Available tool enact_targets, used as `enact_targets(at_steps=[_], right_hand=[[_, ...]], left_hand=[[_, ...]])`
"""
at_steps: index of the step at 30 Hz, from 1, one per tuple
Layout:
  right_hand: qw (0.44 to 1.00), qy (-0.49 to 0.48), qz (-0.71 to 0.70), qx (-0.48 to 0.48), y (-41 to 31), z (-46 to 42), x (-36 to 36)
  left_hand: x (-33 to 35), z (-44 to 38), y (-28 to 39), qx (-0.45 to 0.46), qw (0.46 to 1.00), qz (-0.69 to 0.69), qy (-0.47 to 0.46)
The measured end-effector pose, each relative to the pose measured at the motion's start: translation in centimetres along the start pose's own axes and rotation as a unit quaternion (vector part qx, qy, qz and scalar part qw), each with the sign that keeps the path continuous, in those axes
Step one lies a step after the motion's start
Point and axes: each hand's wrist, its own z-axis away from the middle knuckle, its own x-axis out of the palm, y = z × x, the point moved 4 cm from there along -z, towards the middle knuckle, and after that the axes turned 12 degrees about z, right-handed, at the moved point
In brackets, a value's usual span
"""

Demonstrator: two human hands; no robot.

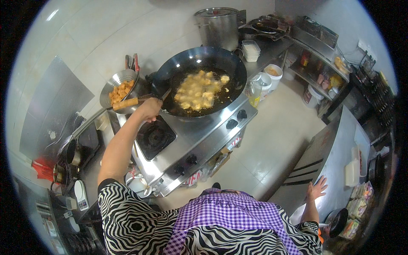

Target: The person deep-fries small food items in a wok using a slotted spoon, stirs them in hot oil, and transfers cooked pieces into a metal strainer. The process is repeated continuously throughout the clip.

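Observation:
My left hand (151, 109) is closed at the left rim of a large dark wok (204, 54), around a cooking utensil whose shaft (166, 94) reaches into it. A wooden handle (126, 103) sticks out to the left beside this hand; what it belongs to is partly hidden. Pale yellow battered pieces (199, 91) bubble in the wok's oil. Left of the wok, browned fried pieces (121, 91) sit in a perforated metal strainer (108, 87). My right hand (316, 188), fingers spread and holding nothing, is at the stainless steel worktop (334, 159); whether it presses on it I cannot tell.
A stainless stove (207, 127) with a second burner (155, 135) and front knobs stands before me. Behind the wok is a tall lidded stockpot (216, 30). White buckets (272, 71) and an oil bottle (254, 91) stand to the right. A kitchen scale (81, 194) lies left, a frying pan (338, 223) right.

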Motion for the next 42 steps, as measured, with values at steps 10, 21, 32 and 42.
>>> enact_targets(at_steps=[10, 21, 32, 42], right_hand=[[1.0, -0.007, -0.006, 0.0, -0.4, 0.0, -0.5], [1.0, 0.012, -0.019, -0.007, -0.7, 0.4, -1.2], [1.0, 0.012, -0.018, -0.004, -0.7, 0.5, -1.3], [1.0, 0.002, -0.007, 0.002, -0.7, 0.4, -1.3]], left_hand=[[4.1, -2.1, 1.3, -0.118, 0.885, 0.429, -0.134], [3.9, 0.9, 4.9, -0.035, 0.905, 0.398, -0.147], [1.1, 5.5, 5.8, 0.042, 0.987, 0.127, -0.089], [-2.4, 5.0, 3.8, 0.108, 0.942, -0.228, 0.223]])
